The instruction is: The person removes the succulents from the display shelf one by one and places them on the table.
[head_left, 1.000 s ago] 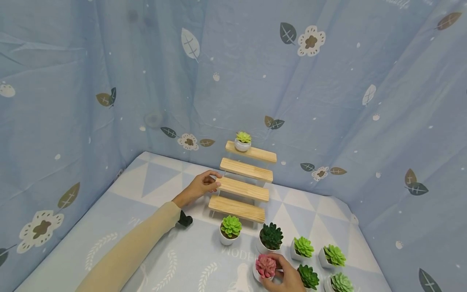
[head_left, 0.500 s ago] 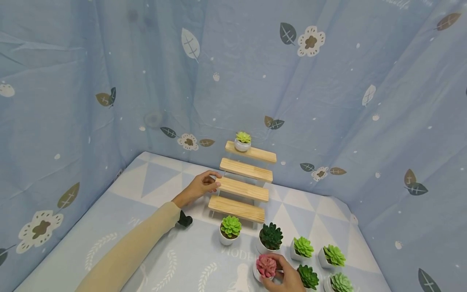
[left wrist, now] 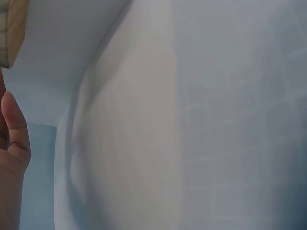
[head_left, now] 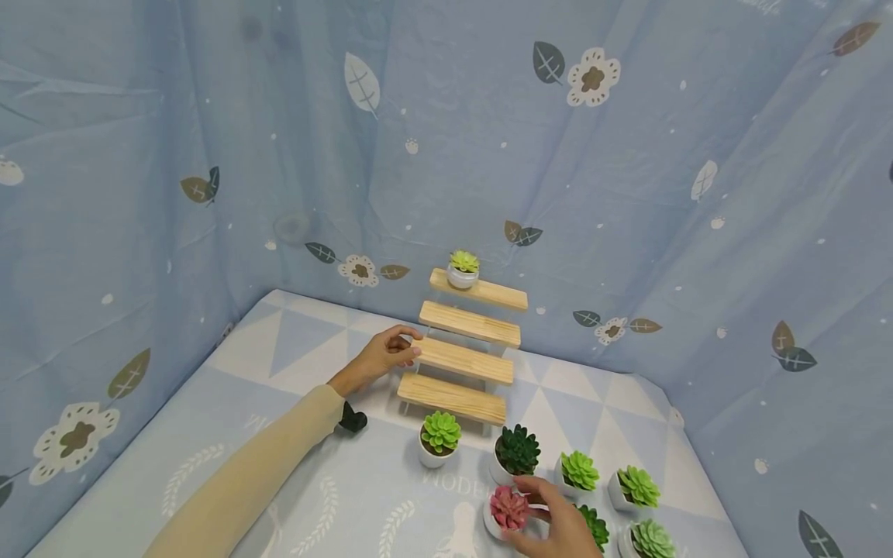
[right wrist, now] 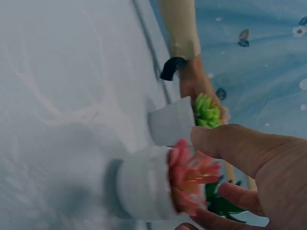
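Observation:
A four-tier wooden display stand point(head_left: 456, 397) stands at the back, its boards rising in steps. My left hand point(head_left: 382, 355) holds the left end of its third board from the top; in the left wrist view the thumb point(left wrist: 14, 124) is just below the board end point(left wrist: 14, 33). A pink succulent point(head_left: 508, 508) in a round white pot point(right wrist: 144, 184) sits upright on the table. Around it my right hand point(head_left: 558, 521) is spread, thumb and fingers apart on either side of the leaves. A light green succulent point(head_left: 463, 263) in a white pot occupies the top board's left side.
A bright green succulent point(head_left: 441, 434) stands before the stand, and a dark green one point(head_left: 518, 451) is behind the pink one. Several more green succulents point(head_left: 638, 488) crowd the right. A blue patterned curtain point(head_left: 446, 139) closes off the back and sides.
The right hand's fingers have loosened and drawn slightly right from the pink succulent, which stays in place. The left hand has kept its place at the stand.

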A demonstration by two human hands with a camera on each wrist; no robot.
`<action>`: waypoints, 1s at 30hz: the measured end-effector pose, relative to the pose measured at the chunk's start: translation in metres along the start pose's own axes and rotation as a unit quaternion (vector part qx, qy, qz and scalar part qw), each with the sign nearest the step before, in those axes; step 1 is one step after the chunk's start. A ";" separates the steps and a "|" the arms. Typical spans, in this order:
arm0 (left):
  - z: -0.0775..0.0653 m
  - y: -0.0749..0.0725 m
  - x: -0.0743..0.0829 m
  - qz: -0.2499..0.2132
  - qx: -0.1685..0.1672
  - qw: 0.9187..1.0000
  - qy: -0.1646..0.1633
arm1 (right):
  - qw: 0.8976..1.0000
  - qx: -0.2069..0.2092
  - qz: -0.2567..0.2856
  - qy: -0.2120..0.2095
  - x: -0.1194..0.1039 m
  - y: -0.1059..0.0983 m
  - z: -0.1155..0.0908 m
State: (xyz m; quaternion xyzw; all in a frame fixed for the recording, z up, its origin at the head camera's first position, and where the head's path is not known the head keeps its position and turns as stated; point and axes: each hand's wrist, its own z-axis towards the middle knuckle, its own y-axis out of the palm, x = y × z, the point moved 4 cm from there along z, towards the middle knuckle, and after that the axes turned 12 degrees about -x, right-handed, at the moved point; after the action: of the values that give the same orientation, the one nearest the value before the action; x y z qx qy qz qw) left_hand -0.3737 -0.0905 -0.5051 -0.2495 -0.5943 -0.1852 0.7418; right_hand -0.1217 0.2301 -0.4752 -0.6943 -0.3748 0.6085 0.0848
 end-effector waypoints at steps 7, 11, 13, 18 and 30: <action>-0.001 -0.001 0.000 0.003 0.001 1.000 0.000 | 0.999 0.042 0.013 -0.017 -0.021 -0.029 -0.003; 0.000 -0.001 0.000 0.000 0.001 1.000 -0.001 | 0.996 0.086 0.009 -0.012 -0.029 -0.045 -0.001; 0.000 -0.001 0.000 0.000 -0.001 1.000 -0.002 | 0.994 0.108 -0.009 -0.019 -0.033 -0.052 0.000; 0.000 -0.001 0.001 -0.004 0.001 1.000 -0.001 | 0.985 0.151 -0.059 -0.054 -0.044 -0.070 0.005; 0.001 -0.001 -0.001 0.007 0.001 1.000 0.000 | 0.974 0.163 -0.035 -0.153 -0.065 -0.104 0.036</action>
State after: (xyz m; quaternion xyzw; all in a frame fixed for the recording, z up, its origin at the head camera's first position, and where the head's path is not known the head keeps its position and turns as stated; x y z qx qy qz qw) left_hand -0.3749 -0.0905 -0.5058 -0.2524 -0.5932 -0.1792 0.7432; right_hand -0.1959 0.2503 -0.3735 -0.5561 -0.3031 0.7573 0.1592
